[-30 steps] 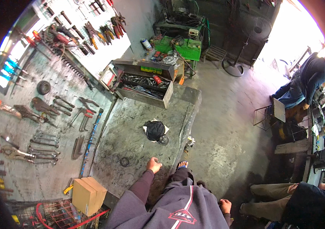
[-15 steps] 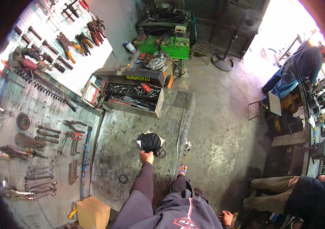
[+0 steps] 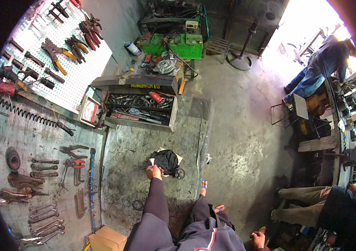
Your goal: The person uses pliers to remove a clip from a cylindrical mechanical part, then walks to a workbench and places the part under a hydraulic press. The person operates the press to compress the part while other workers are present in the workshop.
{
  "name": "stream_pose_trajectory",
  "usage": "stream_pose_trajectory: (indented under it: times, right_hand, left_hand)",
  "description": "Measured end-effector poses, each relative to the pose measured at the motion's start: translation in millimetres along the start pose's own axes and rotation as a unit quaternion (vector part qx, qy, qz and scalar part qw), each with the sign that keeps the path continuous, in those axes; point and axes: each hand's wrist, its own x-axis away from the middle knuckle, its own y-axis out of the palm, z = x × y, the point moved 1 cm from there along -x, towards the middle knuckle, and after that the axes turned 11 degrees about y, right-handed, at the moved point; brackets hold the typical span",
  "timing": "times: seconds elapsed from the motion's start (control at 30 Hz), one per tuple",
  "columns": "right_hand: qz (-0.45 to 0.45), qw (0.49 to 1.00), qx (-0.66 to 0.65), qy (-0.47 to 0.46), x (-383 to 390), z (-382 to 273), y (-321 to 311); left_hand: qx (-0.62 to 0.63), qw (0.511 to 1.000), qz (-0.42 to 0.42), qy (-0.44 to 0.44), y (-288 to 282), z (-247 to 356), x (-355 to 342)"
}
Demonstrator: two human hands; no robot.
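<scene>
The left hand (image 3: 155, 172), short of the black bundle (image 3: 166, 162) one second earlier, had pinched the white sheet (image 3: 151, 161) beside it; the right hand's (image 3: 258, 239) grip could not be determined.

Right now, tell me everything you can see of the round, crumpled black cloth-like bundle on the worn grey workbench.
The round, crumpled black cloth-like bundle looks soft and matte, with loose folds. It lies on the worn grey workbench, over a pale sheet whose corners poke out. The left hand is at its lower-left edge; whether it grips bundle or sheet is unclear. A dark wheel-like disc sits by its lower right.
</scene>
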Motion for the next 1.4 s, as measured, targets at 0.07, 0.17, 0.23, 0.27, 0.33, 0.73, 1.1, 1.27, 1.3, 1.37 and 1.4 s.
stream_pose_trajectory:
  times: [0.07,0.17,0.23,0.27,0.33,0.73,1.1,1.27,1.3,1.37,1.4]
  right_hand:
    - [-0.011,0.998,-0.048,0.025,2.2,-18.9,5.1]
    - [-0.023,0.999,-0.022,-0.015,-9.6,-56.3,11.6]
    - [-0.028,0.998,0.004,-0.064,-12.3,-62.5,18.2]
    - [-0.030,0.998,0.022,-0.057,-14.9,-67.5,20.8]
    - [-0.039,0.997,0.033,-0.050,-22.7,-77.8,24.6]
    - [-0.049,0.983,0.052,-0.170,-61.6,-131.6,41.3]
    - [-0.138,0.976,-0.033,-0.166,-19.3,-192.5,84.7]
    - [-0.421,0.856,-0.237,-0.181,80.7,-308.0,124.7]
    - [-0.422,0.845,-0.293,-0.151,108.7,-326.9,130.4]
    - [-0.383,0.862,-0.231,-0.238,121.3,-342.8,124.9]
    - [-0.335,0.882,-0.245,-0.223,123.3,-341.5,116.4]
  left_hand:
    - [-0.043,0.987,0.031,0.151,-0.7,50.6,36.5]
    - [-0.160,0.895,0.067,0.411,-35.4,116.8,83.5]
    - [-0.184,0.784,0.056,0.590,-44.6,170.0,130.6]
    - [-0.162,0.774,0.058,0.609,-50.7,185.6,145.0]
    - [-0.106,0.770,0.080,0.624,-57.7,212.5,165.0]
    - [0.645,0.711,-0.252,0.127,-71.8,188.3,179.7]
    - [0.642,0.598,-0.470,0.097,-56.5,168.8,240.7]
    - [0.568,0.514,-0.565,-0.306,-7.6,212.1,286.6]
    - [0.545,0.532,-0.559,-0.327,0.4,207.8,293.7]
    - [0.522,0.570,-0.530,-0.349,16.6,184.5,299.4]
    - [0.520,0.590,-0.509,-0.350,25.6,164.8,297.8]
